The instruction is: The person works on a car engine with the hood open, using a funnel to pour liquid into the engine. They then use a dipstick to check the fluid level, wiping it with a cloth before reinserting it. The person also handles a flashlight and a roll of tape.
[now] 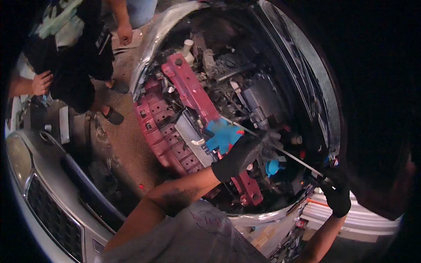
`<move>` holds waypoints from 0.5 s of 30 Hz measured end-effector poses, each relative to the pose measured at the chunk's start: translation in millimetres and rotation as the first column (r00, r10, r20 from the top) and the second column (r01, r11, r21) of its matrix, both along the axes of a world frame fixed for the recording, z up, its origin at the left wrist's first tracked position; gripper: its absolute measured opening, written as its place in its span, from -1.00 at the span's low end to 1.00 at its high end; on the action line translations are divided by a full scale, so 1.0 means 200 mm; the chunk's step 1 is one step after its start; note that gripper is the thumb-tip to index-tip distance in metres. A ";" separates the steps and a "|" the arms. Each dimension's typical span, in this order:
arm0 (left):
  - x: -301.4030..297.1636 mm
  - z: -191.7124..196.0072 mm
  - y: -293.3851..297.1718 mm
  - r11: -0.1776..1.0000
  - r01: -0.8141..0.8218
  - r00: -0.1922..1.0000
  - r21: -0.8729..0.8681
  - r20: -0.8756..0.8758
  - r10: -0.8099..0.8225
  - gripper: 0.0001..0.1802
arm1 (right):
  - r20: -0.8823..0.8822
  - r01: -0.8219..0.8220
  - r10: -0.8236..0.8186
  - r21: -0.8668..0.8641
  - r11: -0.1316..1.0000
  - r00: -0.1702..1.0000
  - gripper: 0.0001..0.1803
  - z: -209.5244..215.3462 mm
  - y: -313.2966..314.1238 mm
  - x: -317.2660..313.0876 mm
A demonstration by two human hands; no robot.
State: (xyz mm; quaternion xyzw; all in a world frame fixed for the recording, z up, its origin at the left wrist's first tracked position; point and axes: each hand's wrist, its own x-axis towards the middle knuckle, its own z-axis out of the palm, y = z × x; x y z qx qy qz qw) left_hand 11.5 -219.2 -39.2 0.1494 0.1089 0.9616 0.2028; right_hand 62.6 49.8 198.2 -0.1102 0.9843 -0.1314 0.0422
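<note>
A long thin metal rod (298,160) slants across the open engine bay, from beside the dark-red crossbar down to the right. My right hand (337,193), in a black glove, is closed around the rod's lower right end. My left hand (245,155), also gloved in black, reaches over the bay with its fingers closed about the middle of the rod; they are dark and slightly blurred. A bright blue cloth-like piece (221,136) with red spots lies by the left wrist, over the crossbar (190,90). Below the left hand shows a round blue cap (272,167).
A dark-red bumper beam (160,131) with holes edges the bay. At upper left stands another person in dark clothes, one hand (41,83) by their side, the other hand (125,35) hanging. A silver car with a dark grille (52,215) is close on the left.
</note>
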 end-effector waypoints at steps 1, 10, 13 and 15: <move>0.01 0.01 -0.05 1.000 -0.017 1.000 0.004 -0.025 0.017 -0.38 | -0.009 -0.025 0.025 0.042 0.999 1.000 -0.59 0.02 -0.06 -0.02; 0.07 0.07 -0.20 0.984 -0.179 0.976 0.004 -0.122 0.178 -0.45 | -0.084 -0.160 0.164 0.051 0.986 0.983 -0.65 0.10 -0.38 -0.13; 0.08 0.08 -0.19 0.934 -0.283 0.957 -0.220 -0.137 0.257 -0.60 | -0.068 -0.072 0.070 -0.022 0.997 0.995 -0.64 0.10 -0.29 -0.13; 0.09 0.13 -0.22 0.949 -0.200 0.978 -0.244 -0.103 0.180 -0.61 | -0.048 -0.050 0.050 0.004 0.999 0.998 -0.62 0.13 -0.29 -0.13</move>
